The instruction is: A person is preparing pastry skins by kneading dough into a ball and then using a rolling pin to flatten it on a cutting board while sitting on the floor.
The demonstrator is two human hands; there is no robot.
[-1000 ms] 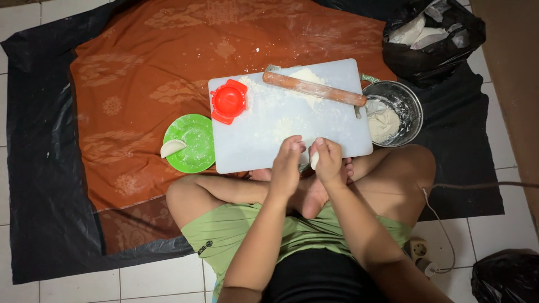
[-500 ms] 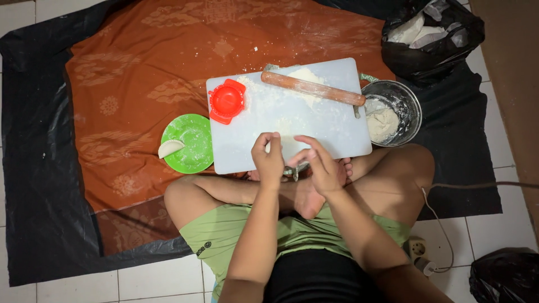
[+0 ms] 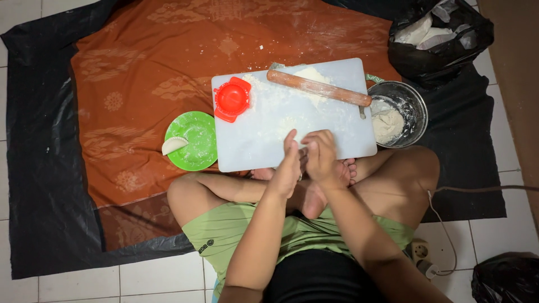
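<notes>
Fingers: the left hand (image 3: 287,165) and right hand (image 3: 321,158) meet at the near edge of a white cutting board (image 3: 264,140), fingers pressed together, palm toward palm; whatever sits between them is hidden, so I cannot tell if anything is held.
Board: a floured slab lying flat, its near edge under the fingertips, the rest stretching away from them.
Rolling pin: a wooden rolling pin (image 3: 318,87) lies slantwise across the far side of the board, well beyond the fingers.
Mould: a red round press mould (image 3: 232,99) rests on the board's far left corner, up and left of the left fingers.
Plate: a green plate (image 3: 196,143), left of the fingers beside the board, carries one folded dough piece (image 3: 173,145) at its left rim.
Bowl: a metal bowl (image 3: 412,104) with dough, right of the right fingers, touches the board's right edge.
Ground: an orange patterned cloth (image 3: 140,84) over black plastic sheeting (image 3: 39,140).
</notes>
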